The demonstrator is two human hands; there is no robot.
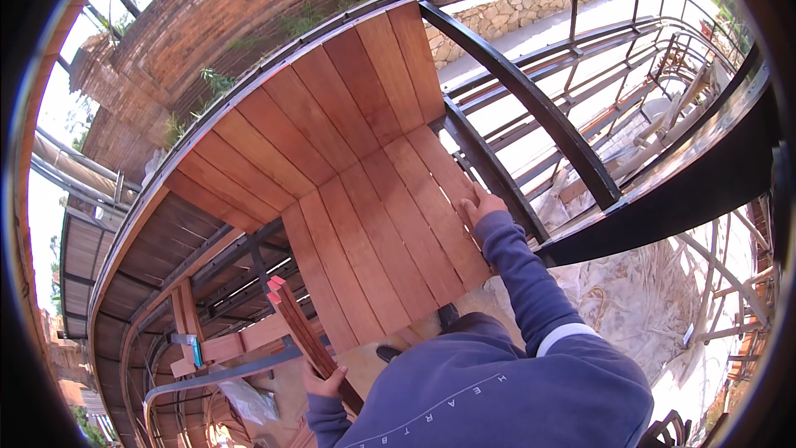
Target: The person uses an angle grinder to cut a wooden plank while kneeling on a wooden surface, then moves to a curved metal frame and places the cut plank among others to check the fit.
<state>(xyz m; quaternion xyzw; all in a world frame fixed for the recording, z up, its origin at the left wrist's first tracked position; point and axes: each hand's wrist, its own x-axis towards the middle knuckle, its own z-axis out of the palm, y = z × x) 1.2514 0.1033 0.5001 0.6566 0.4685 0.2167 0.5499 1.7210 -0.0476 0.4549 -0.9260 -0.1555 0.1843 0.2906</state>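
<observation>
My left hand (pixel 325 382) is closed around a few narrow reddish-brown wooden boards (pixel 303 328), held together at a slant with their red-coated ends pointing up. At the right edge of a wooden bench seat (pixel 373 232), my right hand (pixel 481 203) grips the outermost seat board (pixel 448 174), its fingers partly hidden. Several planks lie side by side in the seat, with thin gaps between some of them. Behind it stands a backrest (pixel 319 108) of similar planks in lighter and darker tones.
Curved black metal frame bars (pixel 531 108) run along the right. At lower left are a bare metal frame (pixel 224 373), a clamp with a blue part (pixel 196 350) and a clear plastic bag (pixel 249 401). A brick wall (pixel 224 8) rises beyond the backrest; pale sheeting (pixel 638 307) covers ground at right.
</observation>
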